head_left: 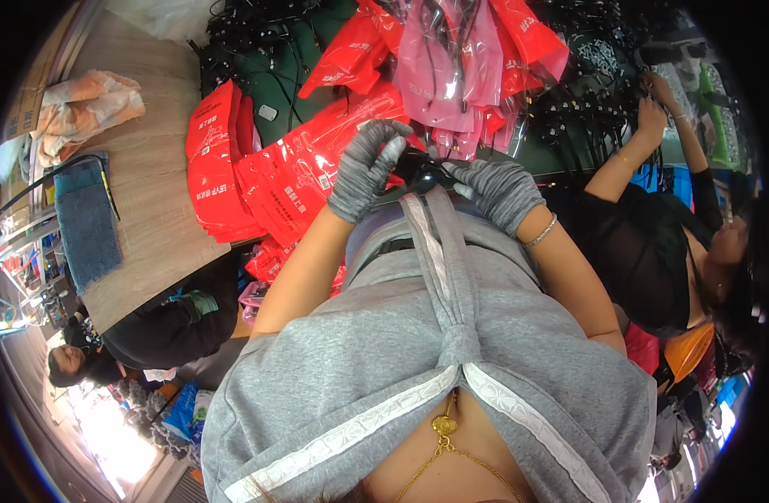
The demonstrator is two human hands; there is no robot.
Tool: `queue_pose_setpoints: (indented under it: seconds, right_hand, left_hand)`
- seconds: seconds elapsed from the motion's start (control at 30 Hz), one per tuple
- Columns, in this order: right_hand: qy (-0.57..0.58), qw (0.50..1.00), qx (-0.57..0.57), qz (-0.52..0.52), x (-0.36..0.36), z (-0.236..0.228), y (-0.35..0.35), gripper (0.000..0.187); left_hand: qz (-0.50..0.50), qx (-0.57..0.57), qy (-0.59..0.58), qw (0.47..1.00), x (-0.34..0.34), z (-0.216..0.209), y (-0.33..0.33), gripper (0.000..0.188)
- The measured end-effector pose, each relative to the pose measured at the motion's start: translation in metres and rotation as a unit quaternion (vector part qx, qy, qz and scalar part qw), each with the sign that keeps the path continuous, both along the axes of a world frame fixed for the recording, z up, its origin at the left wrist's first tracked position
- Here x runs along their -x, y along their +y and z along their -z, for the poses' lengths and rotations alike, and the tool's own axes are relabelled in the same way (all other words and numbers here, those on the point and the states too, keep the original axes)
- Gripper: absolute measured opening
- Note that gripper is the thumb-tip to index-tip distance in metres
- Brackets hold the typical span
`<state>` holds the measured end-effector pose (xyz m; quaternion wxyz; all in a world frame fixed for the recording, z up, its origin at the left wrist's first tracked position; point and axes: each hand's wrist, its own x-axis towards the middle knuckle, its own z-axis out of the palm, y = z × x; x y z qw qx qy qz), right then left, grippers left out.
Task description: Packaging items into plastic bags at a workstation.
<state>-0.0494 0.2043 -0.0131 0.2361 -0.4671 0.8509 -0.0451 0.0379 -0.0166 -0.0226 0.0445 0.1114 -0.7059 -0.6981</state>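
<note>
Left hand (367, 172) and right hand (499, 194), both gloved, mid-frame: fingers curled, holding a glossy black object (424, 173) between them, fingertips at its left and right ends. Just above, upper centre: translucent pink bags (419, 88), dark cord-like pieces inside. Left of centre: red bags (219, 172), opaque, contents hidden, near bare green tabletop (271, 134).

Bright centre | burnt-out glare — lower left | sheen — red bags (296, 172), black item (424, 173) | rim bent, dark

Black object (423, 171), red bags (284, 172), streaked-grey gloves (499, 193)
</note>
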Motion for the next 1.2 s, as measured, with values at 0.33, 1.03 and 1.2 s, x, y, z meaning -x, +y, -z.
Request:
queue_pose_setpoints:
  seconds: [0.33, 1.03, 1.2]
  right_hand:
    - [-0.060, 0.989, -0.052, 0.121, 0.010, -0.033, -0.027, 0.040]
    - [-0.032, 0.988, 0.015, 0.153, 0.030, -0.038, -0.035, 0.039]
    - [-0.205, 0.968, 0.066, 0.128, 0.035, -0.081, -0.060, 0.046]
  left_hand:
    - [-0.055, 0.194, 0.125, 0.971, 0.007, 0.012, -0.003, 0.017]
    - [0.117, 0.417, 0.224, 0.873, 0.025, -0.032, 0.005, 0.016]
    - [0.045, 0.341, 0.197, 0.918, 0.028, -0.044, 0.014, 0.012]
